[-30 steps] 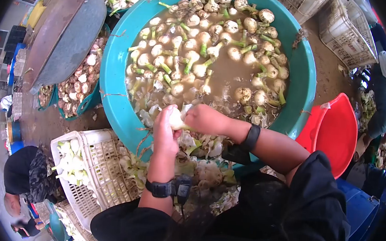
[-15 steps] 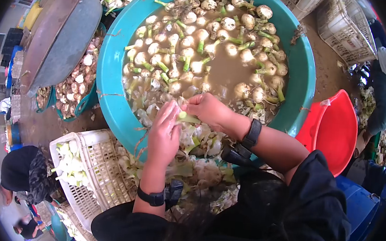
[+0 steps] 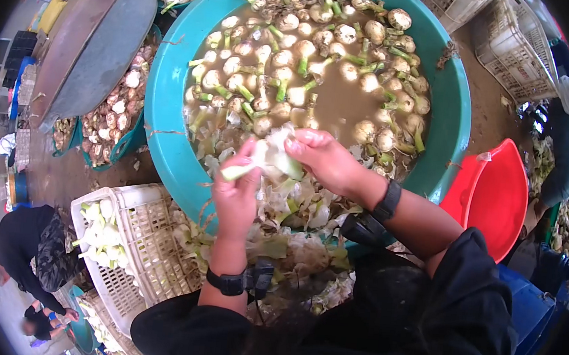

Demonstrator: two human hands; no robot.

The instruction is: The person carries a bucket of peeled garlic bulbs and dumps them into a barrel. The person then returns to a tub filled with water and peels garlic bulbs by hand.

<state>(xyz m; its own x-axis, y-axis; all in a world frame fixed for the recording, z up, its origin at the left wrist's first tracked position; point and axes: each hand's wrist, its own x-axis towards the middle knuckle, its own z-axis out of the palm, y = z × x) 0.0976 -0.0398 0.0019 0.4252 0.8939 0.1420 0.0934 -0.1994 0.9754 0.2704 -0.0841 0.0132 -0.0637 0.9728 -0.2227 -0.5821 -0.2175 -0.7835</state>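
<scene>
Over the near side of a large teal tub (image 3: 166, 110), my left hand (image 3: 236, 187) is closed around a pale bulb with a green stem (image 3: 237, 171). Beside it my right hand (image 3: 326, 161) pinches thin white peel (image 3: 280, 151) at the bulb's side. Bulb and peel overlap, and their border is blurred. Many whitish bulbs with green stems (image 3: 304, 49) float in the tub's brown water. Loose peelings (image 3: 299, 202) are heaped below my hands.
A white crate (image 3: 156, 247) of peeled bulbs stands at left, a red basin (image 3: 496, 199) at right. Blue barrels (image 3: 524, 303) are at lower right, more crates (image 3: 516, 49) at upper right. A wheelbarrow-like metal tray (image 3: 100, 46) leans at upper left. A person (image 3: 28, 243) bends at lower left.
My hands have moved apart a little, with white peel now spread between them. The green stem now points left from my left hand. The person at lower left has reached an arm downward.
</scene>
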